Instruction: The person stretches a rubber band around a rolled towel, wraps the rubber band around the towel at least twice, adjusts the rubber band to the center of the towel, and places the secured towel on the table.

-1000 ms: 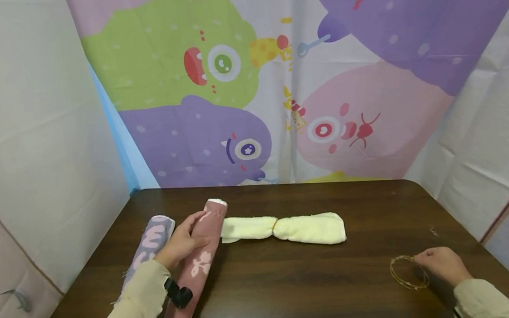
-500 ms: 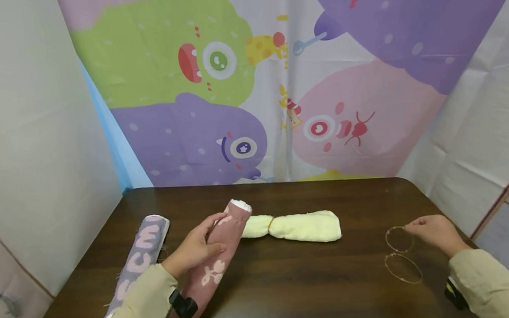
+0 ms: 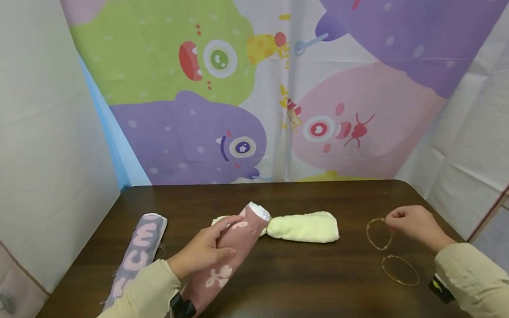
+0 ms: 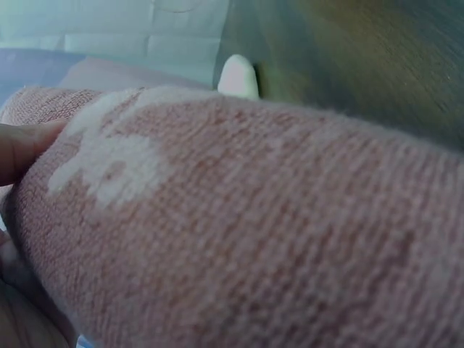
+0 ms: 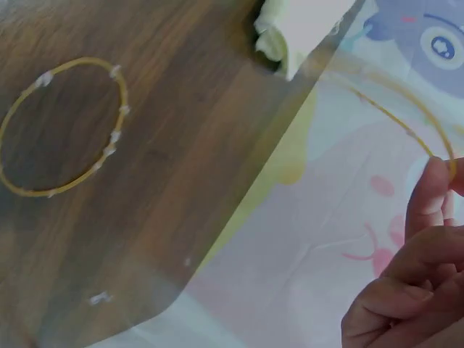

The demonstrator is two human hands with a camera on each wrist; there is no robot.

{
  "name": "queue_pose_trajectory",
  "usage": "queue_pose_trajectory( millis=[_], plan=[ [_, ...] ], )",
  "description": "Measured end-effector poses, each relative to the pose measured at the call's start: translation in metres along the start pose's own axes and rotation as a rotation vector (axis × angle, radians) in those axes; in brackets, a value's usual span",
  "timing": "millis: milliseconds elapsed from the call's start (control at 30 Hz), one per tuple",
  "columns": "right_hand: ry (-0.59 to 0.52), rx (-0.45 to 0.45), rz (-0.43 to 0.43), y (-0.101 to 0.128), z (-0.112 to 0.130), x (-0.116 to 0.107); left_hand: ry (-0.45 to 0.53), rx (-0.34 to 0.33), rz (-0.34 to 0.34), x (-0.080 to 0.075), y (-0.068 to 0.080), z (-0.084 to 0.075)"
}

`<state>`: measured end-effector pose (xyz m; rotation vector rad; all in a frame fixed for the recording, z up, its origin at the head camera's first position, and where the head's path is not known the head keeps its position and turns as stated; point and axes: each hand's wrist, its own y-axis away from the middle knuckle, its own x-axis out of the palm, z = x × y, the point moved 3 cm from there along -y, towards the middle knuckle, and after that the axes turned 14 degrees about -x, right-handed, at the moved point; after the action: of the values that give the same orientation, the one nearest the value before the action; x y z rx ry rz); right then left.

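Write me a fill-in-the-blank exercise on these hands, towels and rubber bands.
The left hand grips the ____ rolled towel.
The right hand pinches one rubber band; a loose one lies on the brown ____.
In the head view, the lettered towel lies to the ____ of the held one.
Missing words: pink; table; left.

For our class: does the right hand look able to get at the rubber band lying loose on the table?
Probably yes: the loose rubber band lies near the right hand with nothing over it, though that hand pinches another rubber band.
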<state>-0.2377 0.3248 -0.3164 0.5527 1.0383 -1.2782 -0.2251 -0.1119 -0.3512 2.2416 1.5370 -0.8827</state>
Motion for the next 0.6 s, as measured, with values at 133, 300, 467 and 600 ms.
queue_pose_trajectory(
  millis=[133, 300, 467, 600],
  plan=[
    [-0.006, -0.046, 0.007, -0.003, 0.012, 0.002, -0.006, 0.027, 0.028, 0.003, -0.001, -0.008],
    [-0.01, -0.094, 0.001, -0.006, 0.028, 0.005, -0.009, 0.04, 0.066, 0.011, -0.005, -0.016],
    [-0.059, -0.135, 0.001, -0.01, 0.049, 0.01, -0.006, 0.058, 0.11, 0.02, -0.009, -0.026],
    [-0.101, -0.163, 0.007, -0.011, 0.068, 0.014, -0.021, 0.092, 0.149, 0.027, -0.01, -0.035]
  ],
)
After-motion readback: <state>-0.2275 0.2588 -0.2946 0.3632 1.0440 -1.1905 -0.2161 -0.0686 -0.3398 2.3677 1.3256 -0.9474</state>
